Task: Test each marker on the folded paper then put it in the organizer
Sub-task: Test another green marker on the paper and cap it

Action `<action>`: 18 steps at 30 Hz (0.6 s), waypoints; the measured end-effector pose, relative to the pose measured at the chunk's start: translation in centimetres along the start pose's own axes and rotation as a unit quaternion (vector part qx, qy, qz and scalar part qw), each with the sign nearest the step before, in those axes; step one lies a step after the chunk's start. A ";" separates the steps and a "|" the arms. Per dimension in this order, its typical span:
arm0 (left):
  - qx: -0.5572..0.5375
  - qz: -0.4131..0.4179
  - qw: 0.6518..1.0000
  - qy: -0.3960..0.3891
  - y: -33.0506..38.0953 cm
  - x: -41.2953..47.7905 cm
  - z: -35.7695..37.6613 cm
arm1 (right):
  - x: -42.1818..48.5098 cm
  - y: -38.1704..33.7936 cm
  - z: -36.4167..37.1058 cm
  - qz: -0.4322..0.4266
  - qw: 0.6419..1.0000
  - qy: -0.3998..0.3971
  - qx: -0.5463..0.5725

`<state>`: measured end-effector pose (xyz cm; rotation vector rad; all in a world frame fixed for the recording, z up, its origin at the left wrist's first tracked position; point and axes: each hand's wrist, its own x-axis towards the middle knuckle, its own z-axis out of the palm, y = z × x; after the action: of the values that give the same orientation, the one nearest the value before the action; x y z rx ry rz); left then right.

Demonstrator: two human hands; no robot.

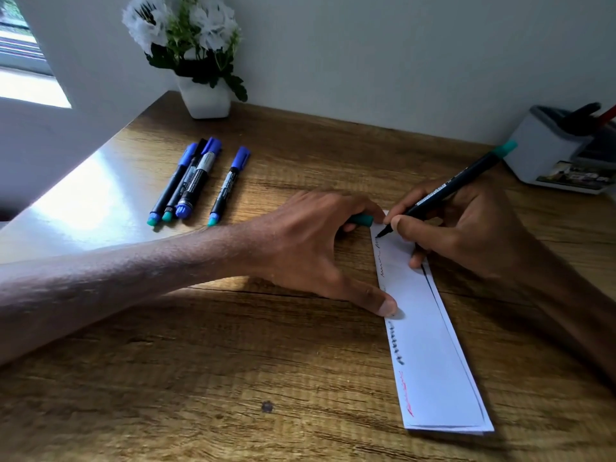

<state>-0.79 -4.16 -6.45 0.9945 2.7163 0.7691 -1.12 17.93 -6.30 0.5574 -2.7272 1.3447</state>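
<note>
A folded white paper strip (430, 355) lies lengthwise on the wooden desk (233, 378), with black and red scribbles along its left edge. My right hand (466, 235) grips a black marker with a teal end (446, 190); its tip touches the far end of the paper. My left hand (320, 245) holds the teal cap (361, 220) in its fingers while the thumb presses the paper's left edge. Several capped markers (196, 181) with blue caps lie at the far left. The grey-white organizer (546, 151) stands at the far right and holds a black and a red pen.
A white pot with white flowers (203, 95) stands at the back against the wall. A window is at the upper left. The desk's left edge runs diagonally past the markers.
</note>
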 end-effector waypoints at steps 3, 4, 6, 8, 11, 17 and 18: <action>0.005 0.002 1.000 0.003 -0.1 0.0 0.0 | 0.1 0.1 0.1 -0.001 1.000 0.001 -0.001; 0.006 0.002 1.000 0.003 -0.1 0.0 0.0 | 0.1 0.1 0.1 -0.002 1.000 0.002 -0.004; 0.007 0.001 1.000 0.002 -0.1 0.1 0.1 | 0.1 0.2 0.1 -0.001 1.000 0.003 -0.007; 0.007 0.004 1.000 0.005 -0.1 0.0 0.1 | 0.1 0.2 0.1 0.000 1.000 0.005 -0.004; 0.009 0.002 1.000 0.005 -0.1 0.1 0.1 | 0.2 0.2 0.1 0.001 1.000 0.004 -0.003; 0.004 0.003 1.000 0.002 -0.1 0.1 0.1 | 0.2 0.3 0.3 0.013 1.000 0.015 -0.002; 0.003 0.002 1.000 0.000 -0.1 0.1 0.0 | 0.2 0.3 0.3 0.016 1.000 0.016 -0.003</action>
<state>-0.90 -4.16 -6.55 1.0026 2.7183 0.7621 -1.39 17.85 -6.68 0.4887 -2.7244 1.3401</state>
